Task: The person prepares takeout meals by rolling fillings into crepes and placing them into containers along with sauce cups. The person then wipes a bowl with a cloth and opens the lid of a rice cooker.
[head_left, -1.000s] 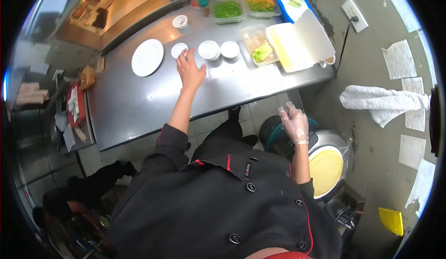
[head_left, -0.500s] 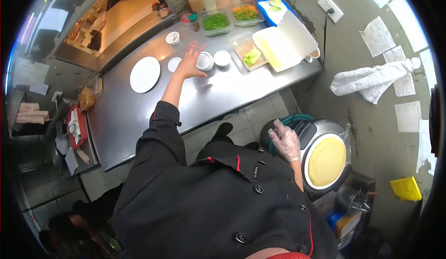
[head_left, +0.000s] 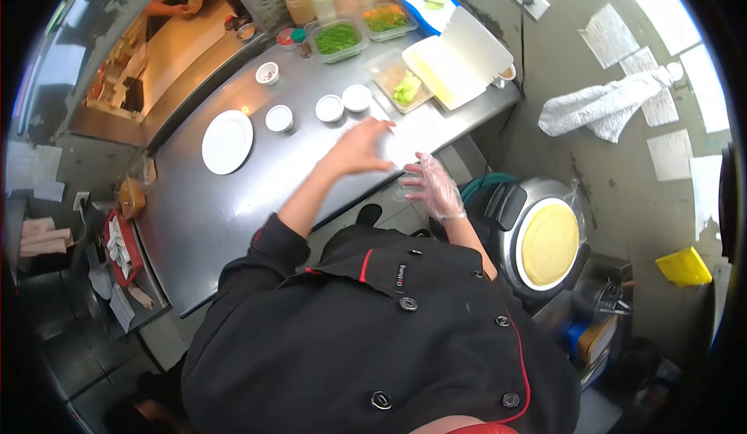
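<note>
Left hand (head_left: pixel 359 148) has moved across toward the gloved right hand (head_left: pixel 437 191); both are spread and look empty. On the desk (head_left: pixel 233 228), 2 white cups (head_left: pixel 356 98) sit around 12 o'clock from the left hand, the nearer one.

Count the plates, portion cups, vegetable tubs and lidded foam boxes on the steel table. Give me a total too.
Plate: 1
Portion cups: 4
Vegetable tubs: 3
Foam box: 1
Total: 9
</note>
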The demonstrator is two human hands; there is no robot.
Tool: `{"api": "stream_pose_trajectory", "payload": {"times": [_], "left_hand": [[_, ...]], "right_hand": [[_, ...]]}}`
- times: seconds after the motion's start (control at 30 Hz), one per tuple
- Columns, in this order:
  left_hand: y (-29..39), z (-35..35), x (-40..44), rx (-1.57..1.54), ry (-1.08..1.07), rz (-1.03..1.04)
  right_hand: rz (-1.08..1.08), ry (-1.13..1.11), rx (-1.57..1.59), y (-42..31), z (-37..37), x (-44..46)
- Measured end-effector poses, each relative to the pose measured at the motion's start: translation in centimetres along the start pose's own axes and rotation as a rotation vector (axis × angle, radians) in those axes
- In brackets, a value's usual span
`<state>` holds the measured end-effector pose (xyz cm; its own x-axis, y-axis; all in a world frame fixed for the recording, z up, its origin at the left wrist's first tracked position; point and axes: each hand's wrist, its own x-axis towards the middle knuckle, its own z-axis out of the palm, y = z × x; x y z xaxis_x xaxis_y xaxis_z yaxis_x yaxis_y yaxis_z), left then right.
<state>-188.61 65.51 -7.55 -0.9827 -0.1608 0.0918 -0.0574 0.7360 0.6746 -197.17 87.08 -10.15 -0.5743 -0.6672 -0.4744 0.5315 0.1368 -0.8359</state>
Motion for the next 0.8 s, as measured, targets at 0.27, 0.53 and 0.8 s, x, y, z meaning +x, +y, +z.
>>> {"api": "stream_pose_trajectory", "payload": {"times": [0.27,0.53,0.8], "left_hand": [[10.0,6.7,1.7,-0.103,-0.203,0.042],[13.5,9.8,4.4,-0.127,-0.450,0.290],[17.5,12.0,7.3,-0.948,-0.672,-0.030]], "right_hand": [[0.027,0.152,0.730,1.9,-2.4,0.5],[-0.119,0.320,0.932,2.0,-6.1,-5.1],[-0.335,0.133,1.224,4.5,-14.2,-12.1]]}}
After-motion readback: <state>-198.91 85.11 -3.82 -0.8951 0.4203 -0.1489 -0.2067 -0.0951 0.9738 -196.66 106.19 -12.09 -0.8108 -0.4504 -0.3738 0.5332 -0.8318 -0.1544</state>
